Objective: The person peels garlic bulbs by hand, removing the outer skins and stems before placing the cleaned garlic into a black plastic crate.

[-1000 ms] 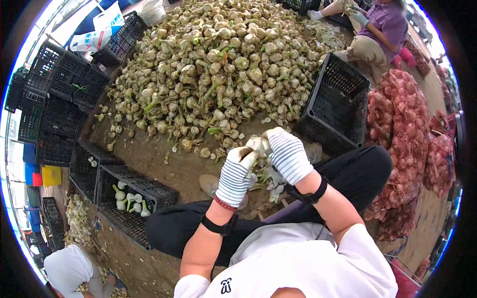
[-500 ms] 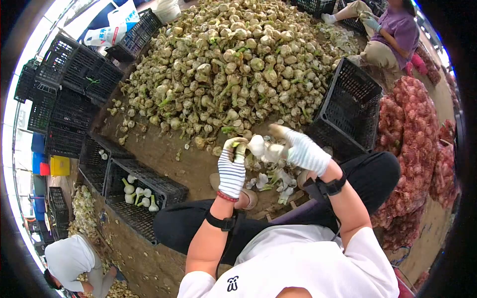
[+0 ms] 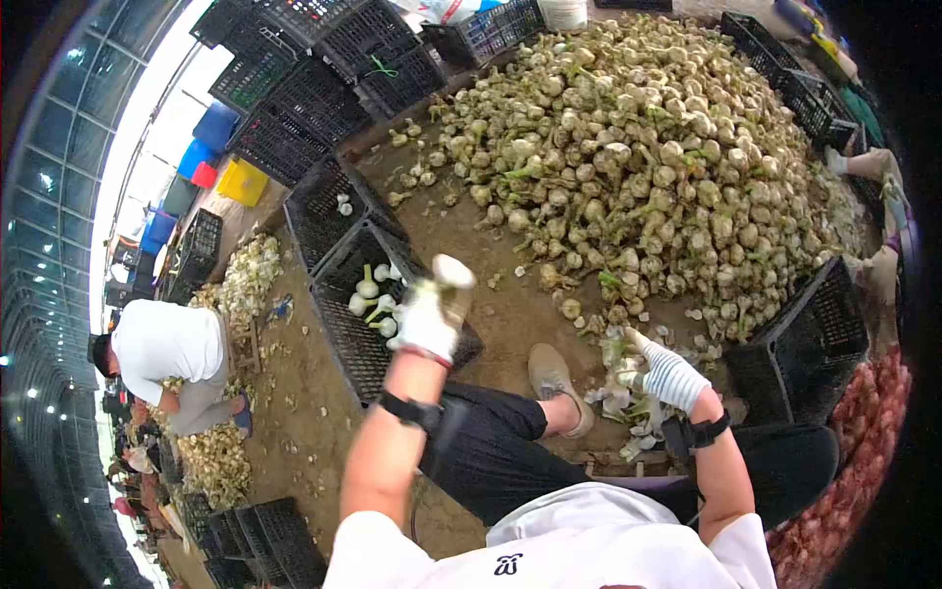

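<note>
A seated worker's right hand (image 3: pixel 672 375), in a striped glove, rested low beside one shoe (image 3: pixel 555 378) among loose husks (image 3: pixel 616 393) on the dirt floor. Its fingers were part curled, and whether they gripped anything could not be told. The left hand (image 3: pixel 424 316), also gloved and softened by motion blur, reached over the near corner of a black crate (image 3: pixel 343 339). Its fingers were closed round the base of a single white garlic bulb (image 3: pixel 452 271), held clear above the crate's right-hand rim.

Judged from the pose, the bulb would fare best let go low and over the crate's open middle rather than its rim, so that it neither bruised nor bounced out.

About six trimmed bulbs (image 3: pixel 368 290) lay at the crate's far end, and two more sat in a second crate (image 3: pixel 319 211) touching it behind. One empty crate (image 3: pixel 810 339) stood tilted at the floor's right edge, near red net sacks (image 3: pixel 854 442). Beyond, a heap (image 3: pixel 638 147) of untrimmed garlic, too many bulbs to count, ran to the far edge. Well over a dozen stacked crates (image 3: pixel 294 108) filled the far left corner. One other person (image 3: pixel 167 344), in a white shirt, crouched at the left.
</note>
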Action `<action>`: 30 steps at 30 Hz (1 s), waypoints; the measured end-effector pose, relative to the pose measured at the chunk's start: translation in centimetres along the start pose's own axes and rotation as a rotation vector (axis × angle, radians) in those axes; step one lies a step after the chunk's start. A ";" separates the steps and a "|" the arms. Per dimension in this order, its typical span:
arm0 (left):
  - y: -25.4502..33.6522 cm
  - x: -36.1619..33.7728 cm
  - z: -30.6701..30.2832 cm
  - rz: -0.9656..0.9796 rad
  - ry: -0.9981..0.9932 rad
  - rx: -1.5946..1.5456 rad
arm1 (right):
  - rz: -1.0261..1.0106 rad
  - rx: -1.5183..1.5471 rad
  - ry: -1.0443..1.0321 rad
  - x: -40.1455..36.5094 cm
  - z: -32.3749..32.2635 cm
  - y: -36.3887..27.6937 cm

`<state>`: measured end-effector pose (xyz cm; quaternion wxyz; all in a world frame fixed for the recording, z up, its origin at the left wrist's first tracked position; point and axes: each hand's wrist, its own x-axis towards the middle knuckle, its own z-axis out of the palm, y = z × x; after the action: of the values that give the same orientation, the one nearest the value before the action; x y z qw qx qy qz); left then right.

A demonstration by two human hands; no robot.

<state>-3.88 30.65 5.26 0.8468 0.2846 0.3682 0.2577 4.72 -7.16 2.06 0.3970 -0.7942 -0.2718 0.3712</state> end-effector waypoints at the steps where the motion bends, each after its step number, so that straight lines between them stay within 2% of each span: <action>1: 3.7 5.2 -3.0 0.095 0.002 -0.137 | 0.092 -0.064 -0.023 0.4 0.8 1.0; 2: 8.0 5.3 -1.5 0.105 -0.106 -0.063 | 0.130 0.237 -0.023 1.0 2.1 1.8; 3: 11.9 6.2 -0.3 0.264 -0.197 0.098 | 0.176 0.537 -0.006 1.2 3.0 1.9; 4: 14.6 6.7 0.8 0.444 -0.206 0.234 | 0.246 0.323 -0.014 1.4 2.5 0.8; 5: 17.4 9.2 0.1 0.426 -0.150 0.155 | 0.185 0.415 0.011 2.4 4.2 4.9; 6: 16.9 8.3 1.6 0.482 -0.022 -0.006 | 0.042 0.120 0.050 3.4 5.5 10.2; 7: 16.9 10.3 -0.5 0.424 -0.089 -0.048 | 0.182 0.090 -0.062 3.3 4.9 11.1; 8: 13.0 5.2 4.2 0.403 0.083 -0.006 | 0.305 -0.117 -0.087 3.2 4.8 11.5; 9: 10.0 3.0 4.4 0.325 -0.100 0.145 | 0.396 -0.436 -0.245 3.9 5.0 14.0; 10: 6.6 0.6 4.5 0.140 -0.286 0.205 | 0.507 -0.516 -0.272 3.6 4.3 14.8; 11: 2.3 -3.4 6.8 -0.002 -0.384 0.092 | 0.612 -0.596 -0.309 3.3 3.7 15.4; 12: -1.4 -5.0 7.8 -0.087 -0.332 0.193 | 0.580 -0.533 -0.173 3.5 3.1 16.3; 13: -4.8 -5.6 7.2 -0.237 -0.394 0.126 | 0.542 -0.471 -0.038 3.8 2.8 17.2; 14: -7.9 -6.2 7.3 -0.277 -0.350 0.222 | 0.406 -0.308 0.250 4.2 3.1 18.2; 15: -10.8 -5.8 6.9 -0.313 -0.331 0.272 | 0.422 -0.318 0.246 5.6 2.0 16.9; 16: -12.9 -5.5 6.5 -0.310 -0.304 0.287 | 0.272 -0.290 0.375 7.2 2.1 18.0; 17: -13.9 -5.6 7.2 -0.291 -0.303 0.322 | 0.394 -0.183 0.332 9.1 0.7 15.6; 21: -15.2 -3.8 7.6 -0.259 -0.267 0.375 | 0.568 -0.182 0.205 16.0 -1.0 13.7; 22: -15.4 -3.4 7.6 -0.238 -0.257 0.388 | 0.624 -0.394 0.188 17.8 0.9 15.9; 23: -15.8 -3.2 7.7 -0.238 -0.250 0.396 | 0.623 -0.386 0.180 19.0 2.0 18.0; 25: -16.8 -3.0 8.3 -0.232 -0.225 0.472 | 0.773 -0.074 0.229 20.4 2.5 20.9; 26: -17.4 -2.9 8.3 -0.247 -0.235 0.480 | 0.827 0.007 0.329 19.9 1.9 19.4; 27: -18.0 -2.6 8.1 -0.224 -0.250 0.516 | 0.828 0.006 0.333 18.2 0.9 18.2; 29: -19.2 -1.8 7.0 -0.214 -0.287 0.634 | 0.500 0.275 0.354 13.6 -1.7 14.4; 30: -20.0 -1.7 6.9 -0.091 -0.406 0.777 | 0.477 0.668 0.361 12.7 -1.2 15.7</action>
<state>4.91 13.41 -3.47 0.7425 0.6103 0.2761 0.0011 15.13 -6.86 -15.30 0.5760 -0.7151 0.1272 0.3751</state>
